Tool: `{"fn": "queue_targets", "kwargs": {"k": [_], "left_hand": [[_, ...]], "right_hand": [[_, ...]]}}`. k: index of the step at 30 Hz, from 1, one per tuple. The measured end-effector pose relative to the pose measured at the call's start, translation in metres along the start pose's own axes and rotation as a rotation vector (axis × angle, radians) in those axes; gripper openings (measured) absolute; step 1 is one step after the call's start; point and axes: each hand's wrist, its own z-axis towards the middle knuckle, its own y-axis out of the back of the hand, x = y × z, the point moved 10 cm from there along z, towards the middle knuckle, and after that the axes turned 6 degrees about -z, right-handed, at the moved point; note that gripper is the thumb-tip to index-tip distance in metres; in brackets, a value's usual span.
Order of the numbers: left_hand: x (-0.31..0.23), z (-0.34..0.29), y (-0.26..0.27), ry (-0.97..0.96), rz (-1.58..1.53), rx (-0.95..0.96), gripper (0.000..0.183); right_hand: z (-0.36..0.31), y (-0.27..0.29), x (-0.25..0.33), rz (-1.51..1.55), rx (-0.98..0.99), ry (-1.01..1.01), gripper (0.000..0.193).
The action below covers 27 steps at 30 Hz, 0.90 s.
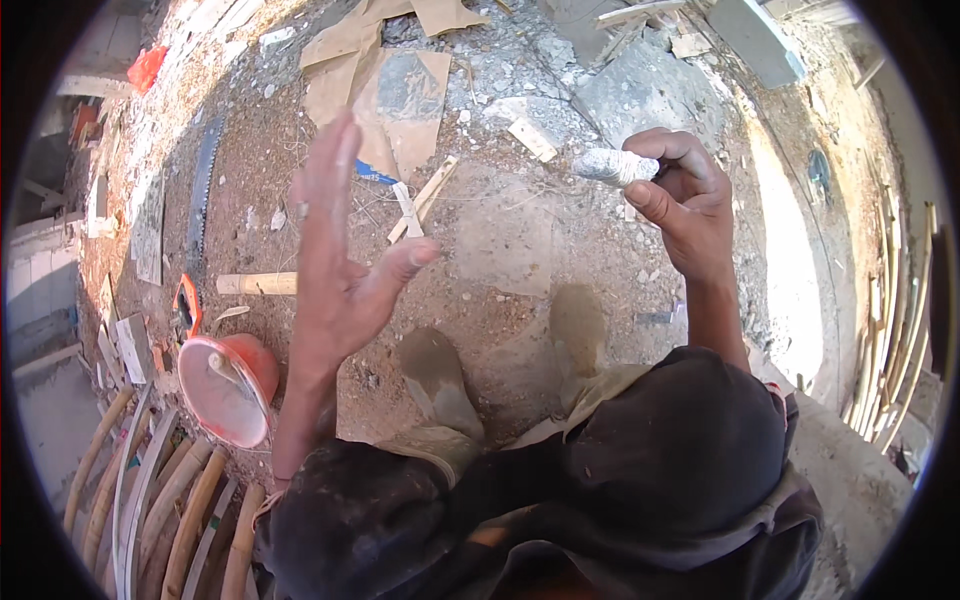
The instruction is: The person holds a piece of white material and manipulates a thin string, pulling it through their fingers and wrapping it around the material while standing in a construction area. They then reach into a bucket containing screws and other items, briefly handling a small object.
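Between the thumb and fingers of my right hand (692,200) is a small bundle of white string (615,166), wound in a thick oblong shape. It is held up above the ground on the right side. My left hand (345,265) is raised on the left, fingers stretched out and thumb apart, with nothing visible in it. Motion smears its fingertips. A faint thin line, perhaps string, crosses the ground between the two hands. Below the hands, thin wood pieces (434,192) lie on the dirt near a blue-marked strip (374,173).
At the left stands a red bucket (262,362) beside an orange saw handle (187,303), with a long toothed blade (206,185) farther off. Bamboo poles (195,520) lie at lower left, thin strips (890,320) at far right. Flattened cardboard (415,95) and rubble lie ahead.
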Motion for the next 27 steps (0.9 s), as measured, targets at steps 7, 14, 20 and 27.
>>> {"fn": "queue_targets", "kwargs": {"k": [7, 14, 20, 27], "left_hand": [[-0.01, -0.064, -0.137, 0.298, -1.143, 0.327, 0.062], [0.043, -0.068, -0.109, 0.437, -0.72, 0.068, 0.029], [0.002, -0.071, -0.123, 0.316, -0.694, 0.273, 0.019], [0.005, -0.075, -0.125, 0.287, -0.388, 0.391, 0.019]], "right_hand": [[-0.006, -0.056, -0.026, 0.313, -0.029, -0.248, 0.034], [-0.049, -0.104, -0.037, 0.349, 0.604, -0.491, 0.02], [-0.023, -0.066, -0.03, -0.633, 0.198, -0.128, 0.019], [-0.078, -0.125, -0.049, -0.161, 0.97, -0.368, 0.024]]}}
